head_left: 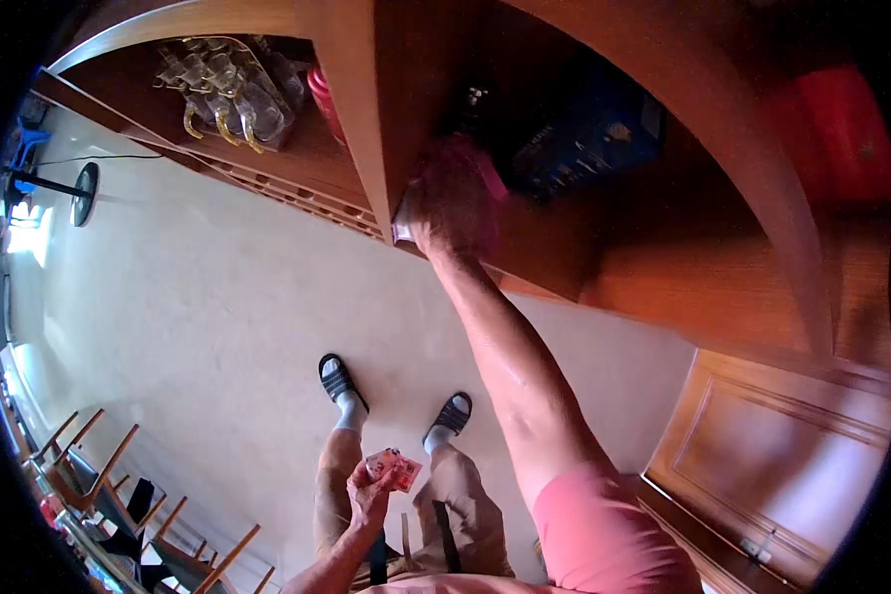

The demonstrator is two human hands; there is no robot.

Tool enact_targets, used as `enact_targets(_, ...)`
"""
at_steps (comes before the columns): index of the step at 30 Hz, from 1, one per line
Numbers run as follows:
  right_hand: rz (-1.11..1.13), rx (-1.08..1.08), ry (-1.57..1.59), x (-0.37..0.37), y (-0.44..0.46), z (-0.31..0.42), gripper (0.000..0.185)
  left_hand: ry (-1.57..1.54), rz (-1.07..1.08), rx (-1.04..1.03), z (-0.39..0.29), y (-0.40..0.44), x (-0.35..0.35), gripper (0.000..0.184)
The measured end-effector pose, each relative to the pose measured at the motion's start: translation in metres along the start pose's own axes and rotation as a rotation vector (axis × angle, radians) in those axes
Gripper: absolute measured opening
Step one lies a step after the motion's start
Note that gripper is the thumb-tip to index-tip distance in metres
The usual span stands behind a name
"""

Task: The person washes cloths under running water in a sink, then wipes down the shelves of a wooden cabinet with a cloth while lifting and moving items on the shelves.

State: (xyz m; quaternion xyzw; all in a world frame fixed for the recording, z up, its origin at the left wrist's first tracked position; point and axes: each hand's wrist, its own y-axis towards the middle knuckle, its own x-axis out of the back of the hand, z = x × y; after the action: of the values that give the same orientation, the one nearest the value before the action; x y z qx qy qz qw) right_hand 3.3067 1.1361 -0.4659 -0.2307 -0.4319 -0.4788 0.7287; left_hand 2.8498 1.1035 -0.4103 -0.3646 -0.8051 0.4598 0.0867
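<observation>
Low in front of my body, my left hand (368,493) pinches a small flat red-and-white packet (394,470) between thumb and fingers. My right arm stretches up into the wooden cabinet (351,119). Inside its open shelf, my right hand (447,213) is blurred and in shadow, with its fingers hidden. A pink, thin-looking thing (485,173) lies at that hand; whether I grip it or only touch it is unclear. A small white item (402,223) shows beside the wrist, against the upright divider. A dark blue box (594,134) stands further along the shelf.
Glass mugs (223,89) and a red cylindrical item (324,102) occupy the left compartment. The curved cabinet trim (762,119) arches over the right side. Upturned-looking wooden chair legs (109,465) rise at lower left. A black round stand base (85,194) rests on the pale floor.
</observation>
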Motion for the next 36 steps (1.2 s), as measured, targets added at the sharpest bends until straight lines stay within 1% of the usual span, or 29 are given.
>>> enact_targets(1, 0.015, 0.06, -0.14, 0.001, -0.017, 0.005, 0.05, -0.003, -0.019, 0.008, 0.006, -0.001, 0.004, 0.037)
enact_targets(3, 0.05, 0.315, -0.363, 0.003, -0.04, -0.01, 0.05, -0.012, -0.054, 0.013, 0.022, 0.004, 0.01, 0.038)
enact_targets(5, 0.09, 0.703, -0.52, -0.001, -0.059, -0.061, 0.048, 0.004, -0.052, 0.016, 0.011, 0.007, 0.003, 0.038)
enact_targets(7, 0.126, 0.512, -0.484, 0.014, -0.089, -0.097, 0.046, 0.054, -0.103, 0.003, -0.001, 0.015, -0.013, 0.038)
enact_targets(8, 0.055, 0.473, -0.441, 0.027, -0.1, -0.114, 0.045, 0.001, -0.058, -0.023, -0.022, 0.012, -0.027, 0.038)
enact_targets(9, -0.015, 0.433, -0.396, 0.04, -0.112, -0.129, 0.045, 0.035, -0.047, -0.043, -0.023, 0.019, -0.028, 0.038)
enact_targets(10, -0.002, 0.347, -0.418, 0.053, -0.125, -0.142, 0.044, 0.069, -0.037, -0.062, -0.023, 0.027, -0.028, 0.039)
enact_targets(11, 0.01, 0.261, -0.44, 0.063, -0.136, -0.151, 0.043, 0.051, -0.04, -0.086, -0.03, 0.035, -0.037, 0.035)
enact_targets(12, -0.047, 0.228, -0.489, 0.07, -0.143, -0.157, 0.044, 0.079, -0.008, -0.088, -0.041, 0.043, -0.044, 0.036)
enact_targets(14, -0.157, 0.159, -0.589, 0.079, -0.154, -0.168, 0.047, 0.016, 0.01, -0.116, -0.049, 0.07, -0.054, 0.032)
enact_targets(15, -0.171, 0.13, -0.493, 0.076, -0.155, -0.176, 0.048, 0.089, 0.001, -0.193, -0.054, 0.088, -0.058, 0.031)
enact_targets(16, -0.088, 0.082, -0.602, 0.082, -0.152, -0.172, 0.047, 0.163, -0.009, -0.272, -0.062, 0.104, -0.065, 0.029)
enact_targets(17, -0.004, 0.032, -0.707, 0.091, -0.145, -0.159, 0.046, 0.143, -0.004, -0.264, -0.085, 0.108, -0.081, 0.028)
enact_targets(19, -0.239, -0.087, -0.611, 0.084, -0.13, -0.148, 0.041, 0.135, 0.018, -0.251, -0.131, 0.114, -0.113, 0.029)
enact_targets(20, -0.128, -0.187, -0.573, 0.084, -0.122, -0.15, 0.04, 0.143, 0.032, -0.246, -0.146, 0.123, -0.126, 0.03)
enact_targets(22, 0.099, -0.381, -0.492, 0.1, -0.114, -0.145, 0.038, 0.089, 0.141, -0.33, -0.173, 0.146, -0.155, 0.034)
enact_targets(23, 0.124, -0.331, -0.464, 0.113, -0.125, -0.137, 0.036, 0.1, 0.177, -0.337, -0.187, 0.156, -0.171, 0.034)
enact_targets(24, 0.141, -0.257, -0.443, 0.114, -0.14, -0.14, 0.037, 0.107, 0.214, -0.344, -0.202, 0.168, -0.186, 0.033)
enact_targets(25, 0.164, -0.184, -0.429, 0.113, -0.165, -0.146, 0.039, 0.207, 0.199, -0.407, -0.204, 0.201, -0.192, 0.034)
enact_targets(26, 0.063, -0.131, -0.197, 0.112, -0.206, -0.149, 0.039, 0.302, 0.185, -0.47, -0.205, 0.234, -0.199, 0.036)
enact_targets(27, -0.021, -0.059, 0.032, 0.111, -0.246, -0.151, 0.04, 0.58, 0.042, -0.508, -0.223, 0.235, -0.215, 0.037)
enact_targets(28, 0.129, -0.2, -0.005, 0.119, -0.288, -0.142, 0.037, 0.761, -0.03, -0.57, -0.233, 0.241, -0.227, 0.039)
enact_targets(29, 0.146, -0.283, 0.053, 0.137, -0.319, -0.122, 0.032, 0.941, -0.115, -0.626, -0.244, 0.248, -0.238, 0.041)
enact_targets(30, 0.132, -0.315, 0.141, 0.152, -0.346, -0.106, 0.03, 1.025, -0.124, -0.717, -0.243, 0.266, -0.243, 0.044)
enact_targets(32, 0.166, -0.424, 0.178, 0.159, -0.409, -0.098, 0.029, 1.16, -0.167, -0.806, -0.234, 0.32, -0.247, 0.05)
enact_targets(33, 0.192, -0.488, 0.183, 0.16, -0.437, -0.095, 0.028, 1.21, -0.201, -0.805, -0.224, 0.359, -0.245, 0.052)
enact_targets(34, 0.217, -0.55, 0.189, 0.16, -0.46, -0.093, 0.027, 1.262, -0.236, -0.804, -0.216, 0.379, -0.244, 0.054)
enact_targets(35, 0.254, -0.598, 0.201, 0.159, -0.481, -0.091, 0.027, 1.14, -0.2, -0.903, -0.234, 0.32, -0.255, 0.04)
enact_targets(36, 0.29, -0.646, 0.213, 0.158, -0.494, -0.088, 0.027, 1.205, -0.223, -0.878, -0.233, 0.32, -0.257, 0.039)
